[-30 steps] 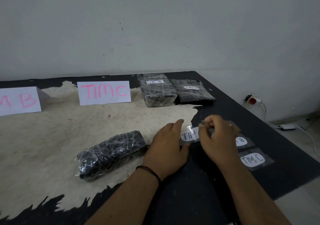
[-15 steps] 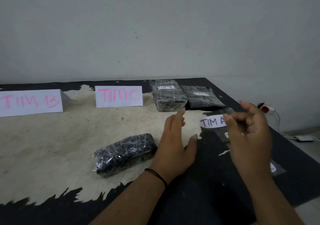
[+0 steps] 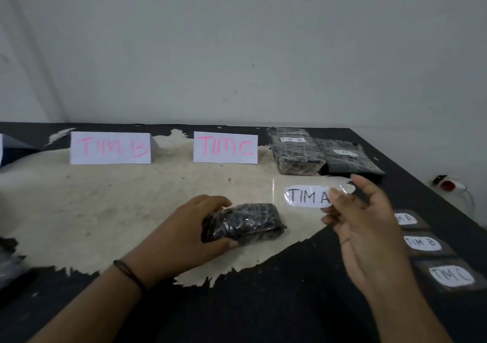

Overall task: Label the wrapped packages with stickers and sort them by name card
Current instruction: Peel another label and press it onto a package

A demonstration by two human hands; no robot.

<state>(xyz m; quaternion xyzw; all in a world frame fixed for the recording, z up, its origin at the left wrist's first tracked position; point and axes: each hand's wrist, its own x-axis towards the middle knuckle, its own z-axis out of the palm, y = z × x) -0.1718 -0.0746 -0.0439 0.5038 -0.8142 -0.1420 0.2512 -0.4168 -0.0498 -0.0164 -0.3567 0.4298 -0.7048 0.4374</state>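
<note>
**Sticker in one hand, package in the other**

A dark table [image 3: 263, 313] with a wide worn pale patch stands against a plain grey-white wall [image 3: 237, 39]. Near the middle of the pale patch lies a small package [image 3: 247, 222] wrapped in glossy dark plastic, and the left hand [image 3: 195, 234] grips its left end, fingers curled over the top and thumb pressed under the near edge. Just to the right and above the table, the right hand [image 3: 366, 226] pinches a white "TIM A" sticker [image 3: 307, 196] between thumb and fingertips by its right end, the other fingers loosely spread.

At the right edge of the table lie three more stickers on dark backing: "TIM A" [image 3: 407, 219], "TIM B" [image 3: 421, 243] and "TIM C" [image 3: 451, 276]. Farther back stand two folded name cards in pink lettering, "TIM B" card [image 3: 110, 148] and "TIM C" card [image 3: 225, 147]. Right of them, two wrapped packages sit touching, one labelled TIM B [image 3: 296, 150], the other labelled TIM C [image 3: 345, 159].
</note>
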